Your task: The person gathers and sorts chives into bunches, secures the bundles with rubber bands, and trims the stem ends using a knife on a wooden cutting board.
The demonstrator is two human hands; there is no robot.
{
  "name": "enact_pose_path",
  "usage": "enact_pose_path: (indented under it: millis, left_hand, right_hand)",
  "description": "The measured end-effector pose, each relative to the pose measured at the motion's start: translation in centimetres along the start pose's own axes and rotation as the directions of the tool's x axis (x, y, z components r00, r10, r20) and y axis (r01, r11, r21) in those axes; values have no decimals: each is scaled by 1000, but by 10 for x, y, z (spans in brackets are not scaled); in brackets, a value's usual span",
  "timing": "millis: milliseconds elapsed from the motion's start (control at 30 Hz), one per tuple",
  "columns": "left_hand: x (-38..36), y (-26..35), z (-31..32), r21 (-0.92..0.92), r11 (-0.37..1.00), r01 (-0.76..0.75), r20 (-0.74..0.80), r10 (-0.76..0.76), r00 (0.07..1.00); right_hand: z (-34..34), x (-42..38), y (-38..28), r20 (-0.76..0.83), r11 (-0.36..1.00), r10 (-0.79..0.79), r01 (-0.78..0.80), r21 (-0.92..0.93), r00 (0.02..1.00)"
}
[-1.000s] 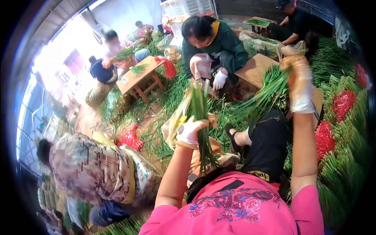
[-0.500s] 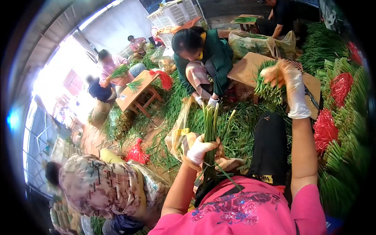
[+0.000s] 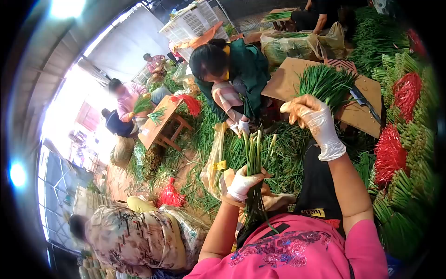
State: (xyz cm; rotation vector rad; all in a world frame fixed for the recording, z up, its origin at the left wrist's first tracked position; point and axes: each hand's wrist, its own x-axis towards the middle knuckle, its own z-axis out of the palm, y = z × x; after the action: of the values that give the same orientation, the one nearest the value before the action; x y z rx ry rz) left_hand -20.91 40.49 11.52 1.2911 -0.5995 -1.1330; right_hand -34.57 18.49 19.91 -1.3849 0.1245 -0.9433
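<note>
in the head view, the left hand [image 3: 245, 182], at lower centre of the frame, is closed around a bunch of green stalks [image 3: 253, 160]. the bunch's long axis runs near upright in the picture: pale butt ends uppermost, darker leaves hanging toward the pink shirt [image 3: 297, 239]. the right hand [image 3: 313, 122], right of centre, has its fingers loosely bent, neither flat nor clenched; nothing is visible in its grip.

a leafy bundle [image 3: 325, 86] lies on the tabletop [image 3: 285, 79] at upper right, just above the right hand in the picture. of the 2 hands, the right is nearer to it; contact cannot be confirmed. the bundle's long axis is foreshortened and cannot be determined.

materials noted: gloves thin, white and wrinkled, the right one stained orange-brown over the fingers. held stalks slender and smooth; bundle leaves fine, fanned at the ends. tabletop of flat tan board, bearing a dark knife-like tool [image 3: 364, 103] right of the bundle. shiny red strands [image 3: 390, 156], clumped, rest against piled greens [image 3: 403, 193] near the right edge.
</note>
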Motion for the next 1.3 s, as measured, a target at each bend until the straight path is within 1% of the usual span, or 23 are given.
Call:
enact_pose_path:
  millis: [100, 133, 167, 233, 300, 333, 467, 533, 567, 633, 733, 767, 833, 867, 900, 1000, 1033, 1100, 1133, 1167, 1233, 1267, 1300]
  left_hand:
    - [9, -1, 5, -52, 997, 60, 18, -59, 998]
    - [15, -5, 6, -28, 999, 42, 47, -40, 998]
    - [17, -3, 8, 4, 999, 40, 45, -40, 998]
    - [19, 1, 12, 67, 997, 37, 36, -39, 999]
    - [26, -5, 9, 80, 997, -13, 2, 13, 1000]
    - [28, -7, 7, 85, 996, -6, -23, 8, 1000]
    - [40, -19, 3, 222, 974, -44, -67, 60, 996]
    - [44, -20, -2, 265, 964, -32, -51, 47, 998]
    - [42, -17, -4, 142, 990, 5, -28, -1, 1000]
    - [37, -7, -9, -110, 990, 86, 30, -84, 996]
    - [34, -2, -13, -171, 985, 12, 44, -4, 999]
    - [33, 0, -12, -192, 981, -11, 37, 18, 999]
    - [36, 0, -14, -278, 960, 31, 16, -27, 1000]
    - [35, 3, -13, -290, 956, 47, 11, -45, 999]
    - [32, 6, -13, -304, 951, 64, 3, -66, 998]
    - [31, 13, -13, -313, 944, 104, 45, -95, 994]
    - [31, 17, -9, -293, 952, 89, 40, -81, 996]
    - [30, 21, -3, -254, 965, 56, 32, -50, 998]
    - [31, 21, -4, -251, 967, 50, 36, -42, 998]
    - [30, 21, -5, -247, 968, 42, 38, -34, 999]
    - [28, 15, -12, -250, 968, 23, 69, -6, 998]
    - [30, 8, -21, -254, 967, 10, 102, 17, 995]
    - [31, 6, -25, -257, 966, -7, 137, 43, 990]
  right_hand:
    - [23, -11, 2, 187, 956, 286, -294, 17, 940]
    - [30, -12, 28, 283, 985, 173, -169, -38, 943]
    - [30, -20, 44, 311, 942, 329, -331, -49, 892]
    - [30, -18, 50, 301, 950, 313, -301, -89, 901]
    - [28, -5, 44, 191, 931, 279, -314, 187, 941]
    - [27, -1, 43, 153, 923, 296, -324, 209, 943]
    - [24, 1, 51, 163, 984, 109, -83, -158, 980]
    - [17, 11, 44, -18, 996, 31, -30, 80, 999]
    - [6, 19, 36, -129, 973, 31, 0, 230, 991]
    - [-31, 33, 35, -288, 985, -154, 169, 30, 945]
    - [-56, 33, 46, -136, 999, 1, -8, -48, 991]
    - [-54, 25, 57, -88, 992, 123, -125, -25, 988]
    - [-44, 11, 70, -147, 957, 287, -277, 86, 947]
    - [-54, 8, 84, -205, 940, 308, -263, 219, 929]
    - [-53, 8, 92, -301, 914, 265, -139, 381, 916]
    - [-29, 6, 68, 11, 935, 346, -346, 81, 938]
    - [-19, 5, 74, 143, 775, 550, -567, 279, 823]
    - [-6, -14, 84, 387, 885, 457, -452, -110, 801]
    - [-4, -17, 84, 366, 899, 415, -438, -22, 833]
    - [-9, -13, 79, 148, 936, 338, -348, 53, 930]
    - [-52, 11, 78, 39, 820, 282, -262, 509, 959]
    - [-72, 17, 75, -3, 932, 298, -290, 216, 955]
    - [-78, 22, 70, -47, 949, 294, -298, -101, 955]
